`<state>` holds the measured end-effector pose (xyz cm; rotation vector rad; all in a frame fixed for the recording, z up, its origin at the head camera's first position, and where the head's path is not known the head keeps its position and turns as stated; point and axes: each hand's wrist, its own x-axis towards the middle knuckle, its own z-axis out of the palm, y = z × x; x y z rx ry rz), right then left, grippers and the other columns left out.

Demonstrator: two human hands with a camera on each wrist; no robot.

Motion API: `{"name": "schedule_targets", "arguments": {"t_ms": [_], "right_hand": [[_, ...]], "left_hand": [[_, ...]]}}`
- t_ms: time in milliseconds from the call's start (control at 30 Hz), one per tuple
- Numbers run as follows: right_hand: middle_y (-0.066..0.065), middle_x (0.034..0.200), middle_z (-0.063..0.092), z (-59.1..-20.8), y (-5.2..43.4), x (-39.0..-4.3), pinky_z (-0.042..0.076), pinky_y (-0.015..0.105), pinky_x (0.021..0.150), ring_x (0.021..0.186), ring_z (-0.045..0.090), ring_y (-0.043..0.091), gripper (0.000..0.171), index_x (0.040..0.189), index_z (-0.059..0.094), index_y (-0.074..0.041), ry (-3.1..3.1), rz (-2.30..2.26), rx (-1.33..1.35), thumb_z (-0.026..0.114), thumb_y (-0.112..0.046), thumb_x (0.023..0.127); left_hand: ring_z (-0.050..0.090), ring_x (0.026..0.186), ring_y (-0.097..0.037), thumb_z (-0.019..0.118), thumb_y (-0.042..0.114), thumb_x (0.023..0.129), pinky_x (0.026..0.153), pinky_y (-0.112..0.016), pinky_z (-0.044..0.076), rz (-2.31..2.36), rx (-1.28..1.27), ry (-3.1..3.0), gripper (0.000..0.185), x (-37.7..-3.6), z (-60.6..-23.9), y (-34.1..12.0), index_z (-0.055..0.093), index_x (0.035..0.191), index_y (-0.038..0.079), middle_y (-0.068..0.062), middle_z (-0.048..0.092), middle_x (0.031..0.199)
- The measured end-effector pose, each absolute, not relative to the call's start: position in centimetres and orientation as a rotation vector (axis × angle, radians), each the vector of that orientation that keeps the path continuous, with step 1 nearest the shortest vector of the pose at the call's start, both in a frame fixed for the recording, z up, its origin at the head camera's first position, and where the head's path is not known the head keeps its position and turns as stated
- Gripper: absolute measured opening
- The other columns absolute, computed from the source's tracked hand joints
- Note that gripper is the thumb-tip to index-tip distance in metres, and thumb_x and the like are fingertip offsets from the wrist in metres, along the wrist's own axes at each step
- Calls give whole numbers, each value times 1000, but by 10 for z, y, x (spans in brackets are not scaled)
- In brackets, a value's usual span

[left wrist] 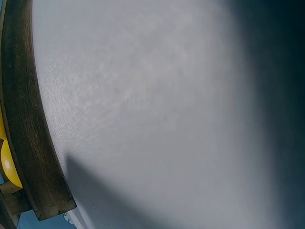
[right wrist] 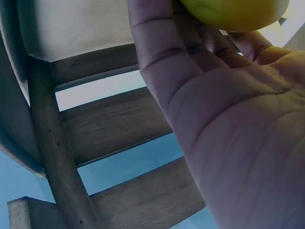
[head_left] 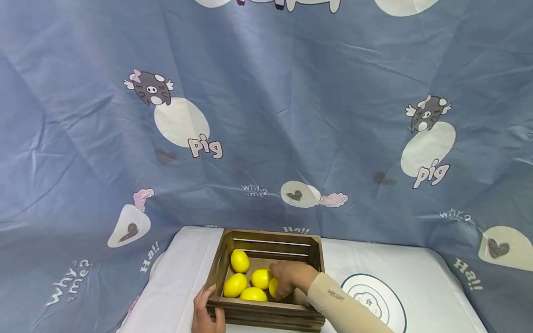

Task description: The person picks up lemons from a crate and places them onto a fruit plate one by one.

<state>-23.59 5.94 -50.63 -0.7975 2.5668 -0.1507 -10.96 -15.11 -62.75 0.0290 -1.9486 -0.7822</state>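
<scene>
A brown slatted wooden crate [head_left: 266, 303] holds several yellow lemons, among them one [head_left: 239, 260] at its left side and one [head_left: 261, 279] near the middle. My right hand [head_left: 287, 280] reaches down inside the crate, its fingers around a lemon [head_left: 273, 287] right of the others. Seen from the right wrist, the lemon [right wrist: 238, 12] lies against the fingers of the palm-side hand [right wrist: 238, 114]. With my left hand [head_left: 207, 312] I grip the crate's front left corner, thumb on the front wall. The left wrist view shows the crate's edge [left wrist: 28, 105], but the hand is out of frame.
A white plate [head_left: 393, 305] with dark rings and printed characters lies right of the crate, partly behind the right sleeve [head_left: 345, 305]. Both stand on a white-covered table [head_left: 433, 286]. A blue cloth [head_left: 266, 115] with pig prints hangs behind and at the sides.
</scene>
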Motion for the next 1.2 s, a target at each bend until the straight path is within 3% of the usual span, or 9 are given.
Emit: {"name": "schedule_targets", "arguments": {"t_ms": [167, 433, 667, 833, 1067, 1200], "right_hand": [[-2, 88, 62, -503, 62, -238, 54, 34, 75, 76, 56, 14, 53, 115, 67, -13, 2597, -160, -786, 92, -25, 70], [-3, 85, 60, -502, 62, -236, 51, 32, 72, 74, 54, 14, 51, 113, 68, -12, 2587, -147, -799, 89, -27, 70], [-4, 82, 59, -504, 61, -236, 51, 31, 69, 72, 54, 13, 48, 110, 67, -13, 2593, -172, -806, 91, -29, 72], [-3, 84, 59, -503, 61, -237, 50, 31, 69, 73, 54, 13, 47, 111, 67, -12, 2588, -209, -833, 90, -29, 73], [1, 95, 63, -502, 62, -238, 51, 31, 72, 79, 56, 14, 58, 122, 67, -9, 2597, -260, -859, 89, -33, 74], [2, 103, 63, -501, 62, -239, 51, 33, 73, 82, 56, 14, 62, 128, 64, -12, 2613, -267, -883, 87, -37, 77]], "left_hand": [[58, 111, -29, 58, -15, 69, 102, -4, 29, -805, 44, -1964, 66, -112, -629, -151, 57, 133, 1, -23, 61, 126], [52, 122, -7, 59, -17, 67, 103, -5, 30, -807, 26, -1929, 68, -111, -629, -150, 59, 133, 1, -22, 62, 124], [44, 132, 3, 57, -12, 71, 108, -8, 30, -827, -2, -1935, 62, -110, -629, -152, 58, 132, -2, -20, 62, 122], [47, 130, -2, 56, -15, 72, 108, -8, 29, -854, 29, -1973, 63, -107, -627, -151, 56, 133, -2, -21, 61, 123], [57, 116, -31, 60, -17, 72, 108, -7, 27, -831, 93, -2026, 65, -103, -623, -148, 55, 134, 1, -21, 60, 124], [56, 117, -30, 60, -13, 73, 108, -7, 27, -827, 108, -2030, 63, -103, -622, -147, 55, 134, 2, -22, 60, 125]]}}
